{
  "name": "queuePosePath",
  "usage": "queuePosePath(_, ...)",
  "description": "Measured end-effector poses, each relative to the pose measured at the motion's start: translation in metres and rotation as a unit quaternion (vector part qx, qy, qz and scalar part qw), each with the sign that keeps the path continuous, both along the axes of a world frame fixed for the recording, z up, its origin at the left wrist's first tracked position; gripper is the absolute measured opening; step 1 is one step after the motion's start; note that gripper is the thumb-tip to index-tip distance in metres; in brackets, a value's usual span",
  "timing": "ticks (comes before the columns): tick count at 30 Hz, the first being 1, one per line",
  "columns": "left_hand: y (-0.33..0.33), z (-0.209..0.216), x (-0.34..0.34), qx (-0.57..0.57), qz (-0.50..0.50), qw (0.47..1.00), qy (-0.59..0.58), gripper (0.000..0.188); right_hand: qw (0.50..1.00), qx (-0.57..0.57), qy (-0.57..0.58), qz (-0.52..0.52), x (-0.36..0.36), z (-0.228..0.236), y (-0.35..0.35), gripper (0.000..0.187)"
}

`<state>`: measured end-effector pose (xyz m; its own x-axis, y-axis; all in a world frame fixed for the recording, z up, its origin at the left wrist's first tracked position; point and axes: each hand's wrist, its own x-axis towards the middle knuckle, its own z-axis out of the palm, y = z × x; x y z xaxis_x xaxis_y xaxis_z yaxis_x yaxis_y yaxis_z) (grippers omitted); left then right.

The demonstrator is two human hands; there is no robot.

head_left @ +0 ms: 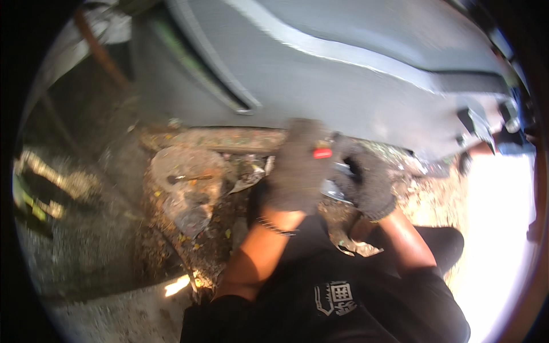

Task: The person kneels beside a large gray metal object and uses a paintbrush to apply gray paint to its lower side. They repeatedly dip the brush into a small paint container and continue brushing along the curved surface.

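Gloved left hand (300,166) and right hand (369,180) close together beside a grey panel (343,86), small red piece (322,153) at the left's inner edge, shiny piece (336,191) between them, grips too blurred to tell.

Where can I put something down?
Maybe the sunlit tan dirt between the smooth grey metal panel and the black-clothed right knee. The grey concrete at lower left, beside the black sleeve, looks bare. It's crowded where the dark-gloved left hand and dark-gloved right hand are close, and on the leaf-littered brown dirt.
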<state>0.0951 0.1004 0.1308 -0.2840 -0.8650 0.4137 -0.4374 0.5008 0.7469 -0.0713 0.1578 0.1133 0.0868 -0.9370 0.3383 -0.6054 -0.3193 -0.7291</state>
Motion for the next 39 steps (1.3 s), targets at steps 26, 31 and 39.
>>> queuePosePath(26, -0.005, -0.049, -0.071, 0.092, -0.184, 0.971, -0.12, 0.035, 0.868, 0.081, 0.45, -0.193, -0.102, -0.184, 0.045, 0.064)
queuePosePath(31, 0.007, -0.041, -0.069, -0.022, -0.265, 0.959, 0.096, 0.041, 0.892, 0.049, 0.423, -0.153, -0.116, -0.227, 0.032, 0.052)
queuePosePath(39, 0.058, -0.06, -0.069, 0.07, -0.51, 0.778, -0.361, 0.022, 0.955, 0.207, 0.177, -0.118, -0.076, -0.223, -0.013, 0.037)
